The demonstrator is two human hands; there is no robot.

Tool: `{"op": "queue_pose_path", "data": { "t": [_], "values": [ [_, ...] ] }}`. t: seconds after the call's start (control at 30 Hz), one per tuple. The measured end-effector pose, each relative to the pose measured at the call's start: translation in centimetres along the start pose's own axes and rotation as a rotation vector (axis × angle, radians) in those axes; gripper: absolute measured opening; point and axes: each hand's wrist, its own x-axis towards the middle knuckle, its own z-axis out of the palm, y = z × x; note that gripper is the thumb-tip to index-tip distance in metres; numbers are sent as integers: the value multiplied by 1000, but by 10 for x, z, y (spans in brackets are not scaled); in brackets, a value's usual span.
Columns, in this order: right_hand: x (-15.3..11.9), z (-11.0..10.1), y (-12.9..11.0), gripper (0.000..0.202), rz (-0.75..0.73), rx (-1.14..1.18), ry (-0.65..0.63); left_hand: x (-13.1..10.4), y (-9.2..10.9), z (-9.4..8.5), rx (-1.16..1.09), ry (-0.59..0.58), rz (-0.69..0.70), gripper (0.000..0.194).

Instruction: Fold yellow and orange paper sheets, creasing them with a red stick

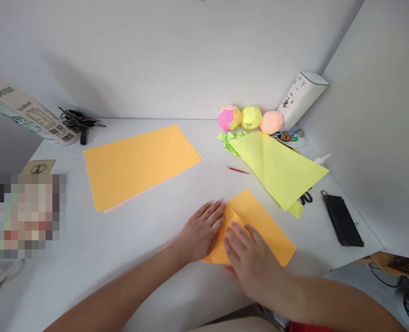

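Observation:
A sheet of orange paper point(269, 230), partly folded over on itself, lies on the white table near the front. My left hand point(202, 230) rests flat on the folded flap's left side, fingers stretched out. On the flap's right side lie the fingers of my right hand point(247, 258), extended and a little apart, close to the fold's slanting edge. Both hands cover part of the sheet, so its lower left portion is hidden. Neither hand grips anything.
A stack of coloured paper point(142, 166) lies left, orange on top. Behind right are a creased yellow-green sheet point(276, 166), folded green pieces point(229, 144), three paper balls point(251, 118) and a red pencil point(238, 170). Scissors point(306, 197) and a black phone case point(342, 220) sit right.

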Motion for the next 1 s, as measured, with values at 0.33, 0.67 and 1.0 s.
{"op": "queue_pose_path", "data": {
  "t": [0.33,0.67,1.0],
  "values": [
    [7,34,-68,41,-174,-280,-152,0,-1,2,29,7,-21,39],
    [-45,32,-49,41,-265,-500,-245,0,-1,0,29,20,13,39],
    [-108,29,-32,31,-38,-482,-320,-1,-1,1,44,25,10,41]
  ]
}}
